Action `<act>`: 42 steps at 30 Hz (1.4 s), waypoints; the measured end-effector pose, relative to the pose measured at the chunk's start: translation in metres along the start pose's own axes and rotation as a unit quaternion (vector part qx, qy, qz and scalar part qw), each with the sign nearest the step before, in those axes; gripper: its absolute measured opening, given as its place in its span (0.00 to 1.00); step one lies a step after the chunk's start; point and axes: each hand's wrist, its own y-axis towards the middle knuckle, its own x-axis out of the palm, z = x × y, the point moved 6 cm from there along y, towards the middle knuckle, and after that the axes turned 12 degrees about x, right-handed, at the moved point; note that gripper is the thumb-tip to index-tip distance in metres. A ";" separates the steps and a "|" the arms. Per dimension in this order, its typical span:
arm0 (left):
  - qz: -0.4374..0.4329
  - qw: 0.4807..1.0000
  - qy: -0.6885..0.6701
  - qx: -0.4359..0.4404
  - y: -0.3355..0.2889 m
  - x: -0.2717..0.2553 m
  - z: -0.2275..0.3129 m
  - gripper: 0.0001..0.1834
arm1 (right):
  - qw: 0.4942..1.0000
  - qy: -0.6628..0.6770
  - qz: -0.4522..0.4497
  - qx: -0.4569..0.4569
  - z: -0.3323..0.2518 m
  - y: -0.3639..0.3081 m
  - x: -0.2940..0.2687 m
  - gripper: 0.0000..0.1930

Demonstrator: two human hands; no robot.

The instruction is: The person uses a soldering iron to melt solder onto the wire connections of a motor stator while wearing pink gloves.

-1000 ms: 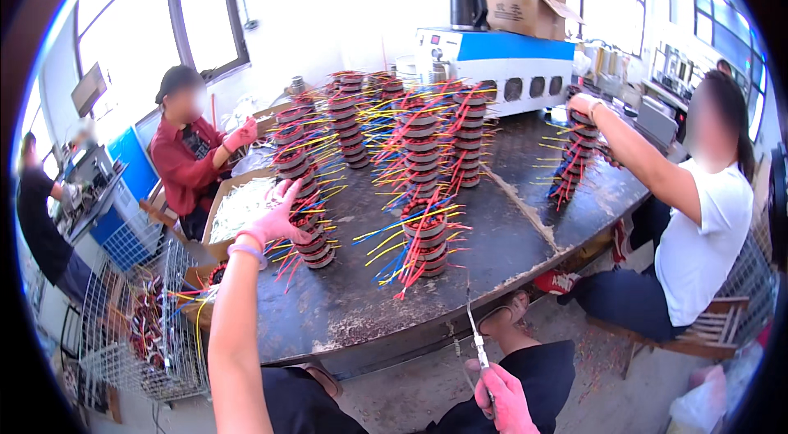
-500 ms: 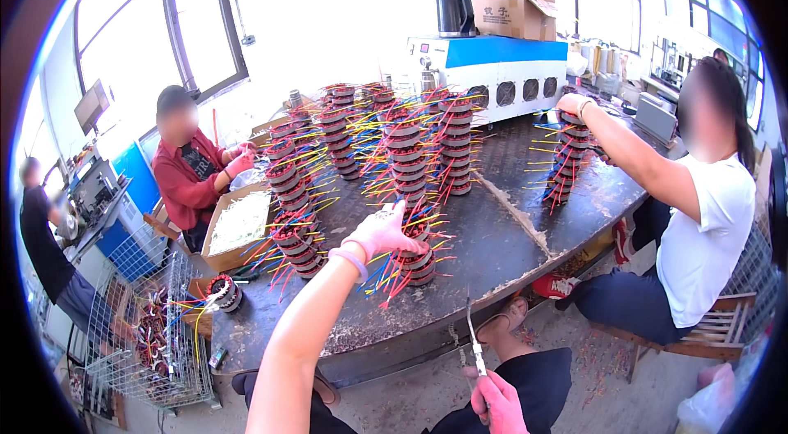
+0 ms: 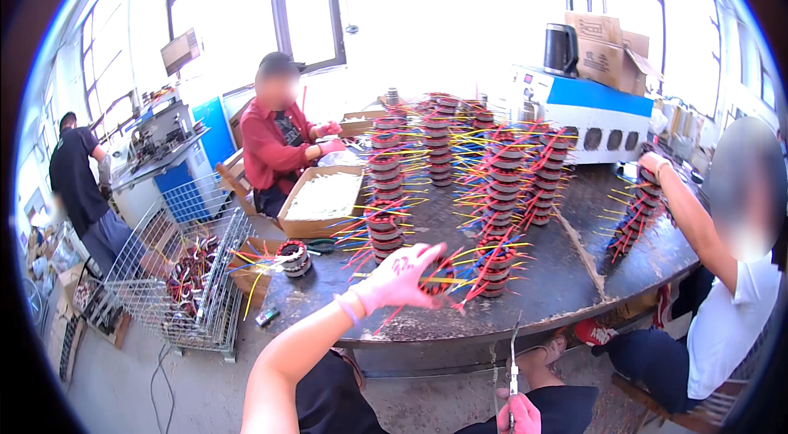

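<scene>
Two pink-gloved hands mine. Left hand (image 3: 400, 276) fingers wrapped round wound coil (image 3: 437, 276) with red and yellow leads, low over dark round table (image 3: 566, 286), beside coil stack (image 3: 493, 270). Right hand (image 3: 519, 413) clenched on thin needle tool (image 3: 513, 352), below table edge.

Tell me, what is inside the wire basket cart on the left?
The wire basket cart holds dark red wound coils with coloured wires, heaped loosely. The mesh and the heap hide its bottom and any lower layers.
</scene>
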 end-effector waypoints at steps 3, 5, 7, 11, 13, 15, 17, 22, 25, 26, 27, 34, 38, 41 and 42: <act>-0.034 0.998 -0.015 -0.050 -0.067 0.018 -0.011 0.58 | 0.999 -0.036 -0.019 0.005 0.005 -0.003 0.020 0.17; -0.067 0.993 -0.041 -0.094 -0.098 0.035 -0.019 0.56 | 0.998 -0.054 -0.038 0.018 0.017 -0.001 0.027 0.18; -0.082 0.989 -0.045 -0.112 -0.117 0.046 -0.027 0.56 | 0.996 -0.064 -0.055 0.020 0.022 0.003 0.037 0.18; -0.108 0.984 -0.026 -0.137 -0.135 0.060 -0.047 0.56 | 0.993 -0.088 -0.075 0.030 0.032 0.011 0.056 0.18; -0.105 0.985 -0.007 -0.135 -0.140 0.067 -0.048 0.56 | 0.992 -0.104 -0.060 0.045 0.035 0.009 0.062 0.17; -0.087 0.988 -0.006 -0.130 -0.142 0.069 -0.049 0.56 | 0.990 -0.119 -0.049 0.065 0.034 0.006 0.068 0.17; -0.078 0.988 -0.002 -0.134 -0.140 0.067 -0.051 0.56 | 0.989 -0.126 -0.053 0.063 0.032 0.008 0.075 0.20; -0.071 0.994 0.036 -0.076 -0.140 0.077 -0.048 0.54 | 0.985 -0.145 -0.038 0.088 0.030 0.008 0.078 0.21; -0.073 0.994 0.021 -0.082 -0.139 0.076 -0.051 0.54 | 0.985 -0.140 -0.048 0.091 0.029 0.008 0.081 0.22; -0.074 0.994 0.016 -0.083 -0.140 0.077 -0.053 0.54 | 0.985 -0.133 -0.047 0.094 0.031 0.009 0.081 0.22; -0.074 0.993 0.005 -0.087 -0.139 0.077 -0.054 0.54 | 0.986 -0.127 -0.047 0.098 0.033 0.011 0.080 0.22; -0.093 0.990 -0.026 -0.099 -0.140 0.080 -0.057 0.56 | 0.987 -0.120 -0.040 0.104 0.030 0.011 0.081 0.19; -0.081 0.994 -0.008 -0.067 -0.141 0.081 -0.056 0.56 | 0.988 -0.118 -0.057 0.086 0.037 0.015 0.073 0.17; -0.059 0.998 -0.002 -0.012 -0.136 0.078 -0.049 0.56 | 0.989 -0.098 -0.075 0.079 0.039 0.020 0.072 0.17; -0.052 0.999 0.000 0.010 -0.134 0.077 -0.046 0.56 | 0.990 -0.100 -0.065 0.081 0.038 0.020 0.071 0.17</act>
